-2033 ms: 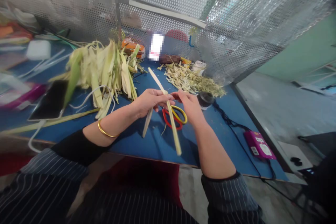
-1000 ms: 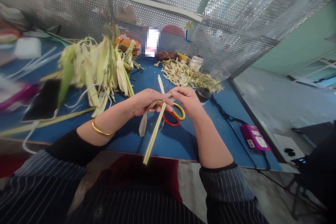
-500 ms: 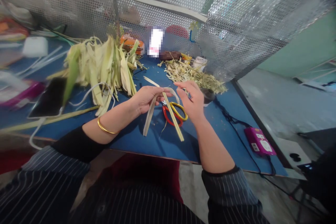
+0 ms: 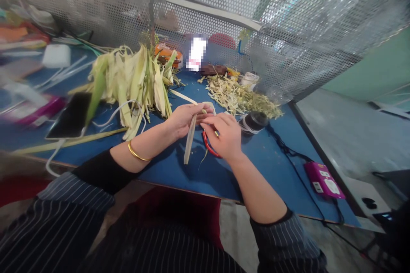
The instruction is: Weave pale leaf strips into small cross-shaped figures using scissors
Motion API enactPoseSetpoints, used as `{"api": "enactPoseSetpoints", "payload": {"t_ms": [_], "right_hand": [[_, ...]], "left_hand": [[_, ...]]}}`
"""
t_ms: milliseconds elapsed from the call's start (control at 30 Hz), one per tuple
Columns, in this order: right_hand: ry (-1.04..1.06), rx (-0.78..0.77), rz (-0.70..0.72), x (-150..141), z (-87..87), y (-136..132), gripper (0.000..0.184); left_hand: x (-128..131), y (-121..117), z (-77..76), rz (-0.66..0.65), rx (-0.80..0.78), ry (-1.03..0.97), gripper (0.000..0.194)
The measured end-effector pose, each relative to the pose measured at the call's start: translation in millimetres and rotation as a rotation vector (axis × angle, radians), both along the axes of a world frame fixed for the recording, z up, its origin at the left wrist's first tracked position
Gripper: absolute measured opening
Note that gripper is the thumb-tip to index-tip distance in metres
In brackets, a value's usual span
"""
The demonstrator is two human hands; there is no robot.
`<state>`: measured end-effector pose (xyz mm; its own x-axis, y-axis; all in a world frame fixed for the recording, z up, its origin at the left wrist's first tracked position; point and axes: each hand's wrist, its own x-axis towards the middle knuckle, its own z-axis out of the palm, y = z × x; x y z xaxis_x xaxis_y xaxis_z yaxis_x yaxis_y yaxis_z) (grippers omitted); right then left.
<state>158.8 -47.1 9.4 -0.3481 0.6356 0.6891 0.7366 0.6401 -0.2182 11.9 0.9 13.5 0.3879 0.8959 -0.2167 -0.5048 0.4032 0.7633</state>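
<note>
My left hand (image 4: 185,118) is closed on a pale leaf strip (image 4: 189,143). One end of the strip hangs down over the blue table (image 4: 256,166), and the other end runs up and left towards the leaf pile. My right hand (image 4: 223,137) has its fingers curled, and its fingertips meet the strip right beside my left fingers. It lies over the red and yellow scissors (image 4: 206,146), of which only part of the handles shows. I wear a gold bangle (image 4: 137,154) on my left wrist.
A pile of pale green leaf strips (image 4: 137,79) lies behind my left hand, with a heap of dry cuttings (image 4: 240,98) to its right. There is a black tape roll (image 4: 254,120), a phone (image 4: 72,115) with a white cable, and a pink device (image 4: 322,177) on a black cable. A perforated metal screen (image 4: 272,30) closes off the back.
The long strip that stuck out down and to the right is out of sight. My right hand has dropped and closed in on the strip at my left fingers, covering the scissors.
</note>
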Motion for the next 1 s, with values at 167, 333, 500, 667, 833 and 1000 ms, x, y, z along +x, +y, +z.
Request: {"api": "enactPoseSetpoints", "payload": {"t_ms": [167, 333, 500, 667, 833, 1000], "right_hand": [[0.316, -0.050, -0.168, 9, 10.6, 0, 0.024], [0.486, -0.561, 0.076, 23, 19.7, 6, 0.041], [0.668, -0.597, 0.053, 15, 21.1, -2, 0.021], [0.389, -0.037, 0.040, 8, 21.0, -18, 0.010], [-0.372, 0.162, 0.114, 0, 3.4, -13, 0.018], [-0.642, 0.131, 0.129, -9, -6.0, -2, 0.027]], "left_hand": [[1, -17, 7.3, -0.293, 0.192, 0.211, 0.016], [0, -29, 13.0, -0.653, 0.375, 0.396, 0.022], [4, -29, 7.4, -0.621, 0.438, 0.574, 0.019], [0, -16, 13.3, -0.185, 0.194, 0.433, 0.011], [-11, 4, 17.5, -0.142, -0.012, 0.095, 0.008], [-20, 12, 15.2, -0.123, -0.094, -0.029, 0.013]]}}
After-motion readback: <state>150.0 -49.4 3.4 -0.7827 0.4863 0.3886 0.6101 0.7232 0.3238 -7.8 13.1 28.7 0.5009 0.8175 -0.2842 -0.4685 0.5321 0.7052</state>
